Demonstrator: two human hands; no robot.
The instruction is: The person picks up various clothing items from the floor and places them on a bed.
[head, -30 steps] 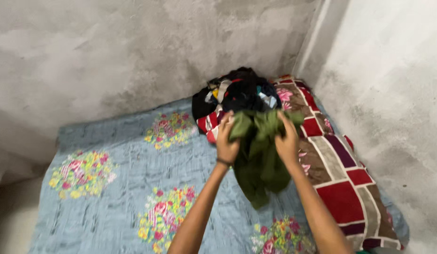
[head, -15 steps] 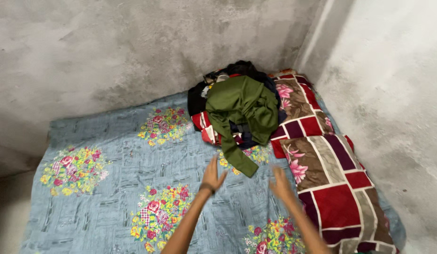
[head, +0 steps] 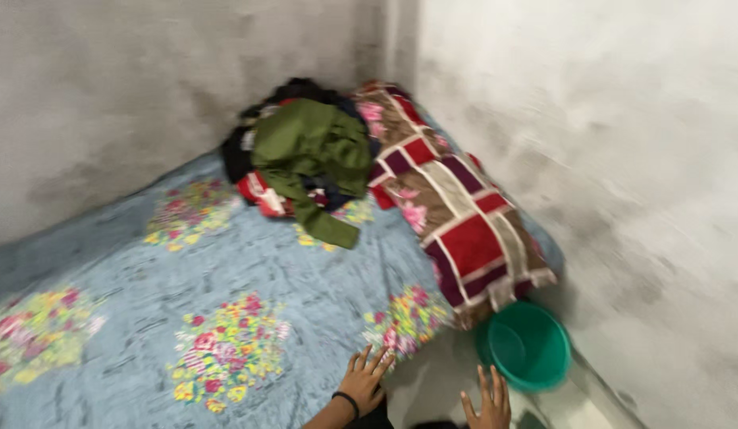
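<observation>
Both grips empty and spread, left hand [head: 363, 383] touching blue floral bedspread [head: 186, 286], right hand [head: 488, 403] near green basin [head: 526, 346]

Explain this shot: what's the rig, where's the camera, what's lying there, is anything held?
There is no machine here: a person wears one camera on the head, looking down at their own bare hands. The left hand, with a dark wristband, rests spread on the edge of the light blue flowered bedsheet. The right hand hangs open beside it, holding nothing. In the corner, an olive green cloth garment lies on top of a pile of dark mixed clothes. A red and brown patchwork quilt runs along the wall, with a round green plastic basin on the floor below. The picture is blurred.
</observation>
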